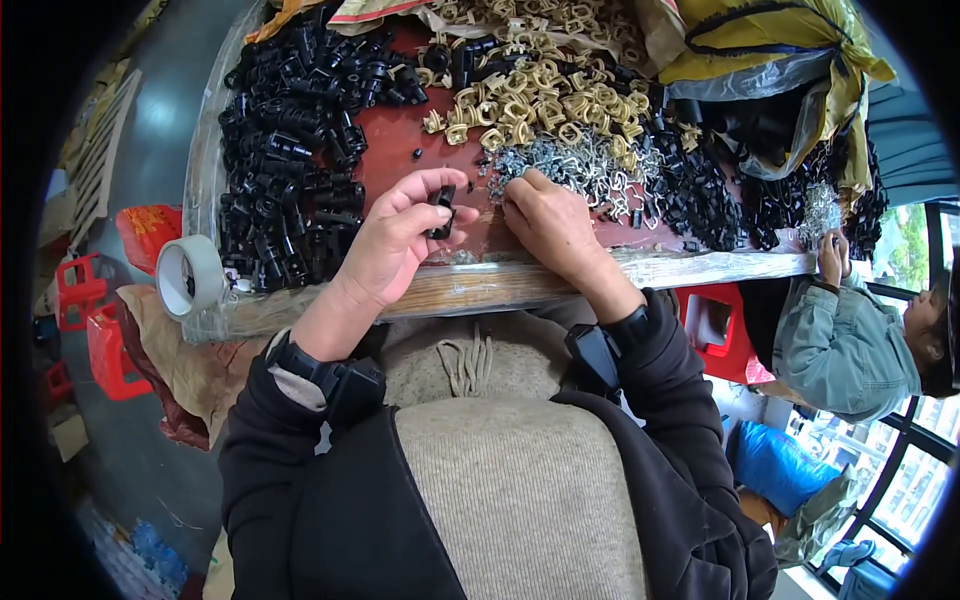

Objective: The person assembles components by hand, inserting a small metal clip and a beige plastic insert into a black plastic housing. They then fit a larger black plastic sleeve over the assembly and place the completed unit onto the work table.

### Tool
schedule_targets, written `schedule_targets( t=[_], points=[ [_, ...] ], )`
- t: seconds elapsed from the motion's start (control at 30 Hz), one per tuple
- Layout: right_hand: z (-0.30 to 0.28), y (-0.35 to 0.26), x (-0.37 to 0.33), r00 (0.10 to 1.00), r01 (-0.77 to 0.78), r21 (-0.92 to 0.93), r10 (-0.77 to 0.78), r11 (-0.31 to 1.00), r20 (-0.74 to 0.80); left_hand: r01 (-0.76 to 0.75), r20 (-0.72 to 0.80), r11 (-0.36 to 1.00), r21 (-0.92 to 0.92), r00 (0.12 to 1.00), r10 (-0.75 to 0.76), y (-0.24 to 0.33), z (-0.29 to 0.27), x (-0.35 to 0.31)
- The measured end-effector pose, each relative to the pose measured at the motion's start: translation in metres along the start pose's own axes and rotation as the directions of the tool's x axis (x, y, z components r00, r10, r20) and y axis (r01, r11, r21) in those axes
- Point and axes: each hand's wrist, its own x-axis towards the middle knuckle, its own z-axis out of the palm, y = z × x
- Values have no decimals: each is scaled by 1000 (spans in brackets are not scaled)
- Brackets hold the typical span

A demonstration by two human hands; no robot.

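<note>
My left hand [385, 240] pinches a small black plastic part [443, 214] between thumb and fingers, held just above the near edge of the red tabletop [395, 130]. To its right, my right hand [552, 222] reaches palm down with its fingers curled together at the near left edge of a heap of small silvery metal clips [615, 190]. Its fingertips are mostly hidden, so whatever they hold cannot be made out. Beyond the clips lies a pile of beige plastic rings [545, 95]. Black tubular plastic fittings [290, 140] are heaped left of my left hand.
Small black pieces [705, 205] lie right of the clips. A roll of tape [190, 275] stands at the table's left corner. A yellow sack [790, 40] sits at the far right. Another person [850, 340] works at the right. Red stools [118, 350] stand on the floor.
</note>
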Motion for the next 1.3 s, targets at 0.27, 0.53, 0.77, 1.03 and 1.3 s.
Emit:
schedule_targets(
  t=[0.27, 0.53, 0.77, 1.03, 1.3],
  points=[
    [-6, -9, 9, 993, -22, -7, 22, 1000, 118, 138, 10, 940, -311, 990, -142, -14, -22, 1],
    [-7, -9, 7, 989, -25, 47, 17, 999, 147, 218, 28, 921, -323, 975, -221, -9, -17, -5],
    [-2, -14, 8, 988, 23, -6, -21, 1000, 153, 172, -51, 967, -186, 981, -185, -23, -13, 0],
    [-10, -2, -4, 999, 36, 365, -33, 930, -13, -6, -62, 989, 149, 998, 15, -29, 3, 5],
    [-22, 8, -16, 914, -400, 908, 123, 128, 386, -110, 10, 903, 416, 993, 116, -30, 33, 21]
  ],
)
